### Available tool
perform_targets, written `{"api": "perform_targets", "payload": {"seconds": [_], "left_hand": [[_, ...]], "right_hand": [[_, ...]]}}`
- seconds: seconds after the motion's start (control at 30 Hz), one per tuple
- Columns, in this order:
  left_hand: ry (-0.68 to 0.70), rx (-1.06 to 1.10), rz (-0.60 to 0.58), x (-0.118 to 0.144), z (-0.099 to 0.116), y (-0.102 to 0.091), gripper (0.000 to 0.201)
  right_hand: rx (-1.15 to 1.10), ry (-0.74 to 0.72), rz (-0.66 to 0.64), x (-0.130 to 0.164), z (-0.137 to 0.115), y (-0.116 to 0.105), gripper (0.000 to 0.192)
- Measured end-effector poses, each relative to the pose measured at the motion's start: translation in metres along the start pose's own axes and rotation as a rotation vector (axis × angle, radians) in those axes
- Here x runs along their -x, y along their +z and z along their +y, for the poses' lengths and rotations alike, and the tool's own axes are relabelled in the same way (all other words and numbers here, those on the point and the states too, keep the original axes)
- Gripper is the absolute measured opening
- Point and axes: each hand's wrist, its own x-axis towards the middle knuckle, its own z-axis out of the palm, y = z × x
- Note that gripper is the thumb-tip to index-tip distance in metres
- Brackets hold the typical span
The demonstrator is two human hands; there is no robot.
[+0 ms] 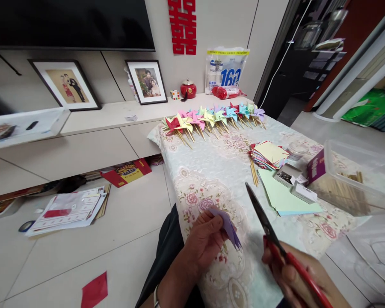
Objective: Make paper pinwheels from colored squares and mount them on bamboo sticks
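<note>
The left hand (207, 239) pinches purple paper (227, 226), left of the red-handled scissors (268, 231) gripped in the right hand (293, 273), while a clear box (377, 175) (farther right) holds wooden sticks (349, 194)

A dark screen (67, 23) is mounted on the pale panelled wall (221, 21), above a low cabinet (93, 149). The floor (125, 214) is tiled. The cloth-covered table (211, 167) is positioned beside the cabinet.

Purple paper (230, 230) partly hidden by left hand (207, 239), scissors (267, 227) partly covered by right hand (291, 278), television (67, 23) cut by upper edge, plastic box (381, 203) cut by right edge.
</note>
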Motion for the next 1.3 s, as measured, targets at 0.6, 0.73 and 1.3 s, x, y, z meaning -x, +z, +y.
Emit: {"api": "perform_targets", "payload": {"seconds": [0.6, 0.73, 1.3], "left_hand": [[-0.068, -0.329, -0.098, -0.003, -0.007, -0.002, 0.035], [-0.084, -0.351, -0.062, -0.005, -0.008, -0.002, 0.035], [0.382, -0.576, 0.241, -0.138, 0.02, 0.044, 0.033]], "right_hand": [[1.225, -0.308, 0.181, -0.191, -0.092, 0.041, 0.02], [1.165, -0.4, 0.214, -0.206, -0.084, 0.052, 0.019], [-0.423, -0.314, 0.217, -0.206, -0.051, -0.023, 0.056]]}}
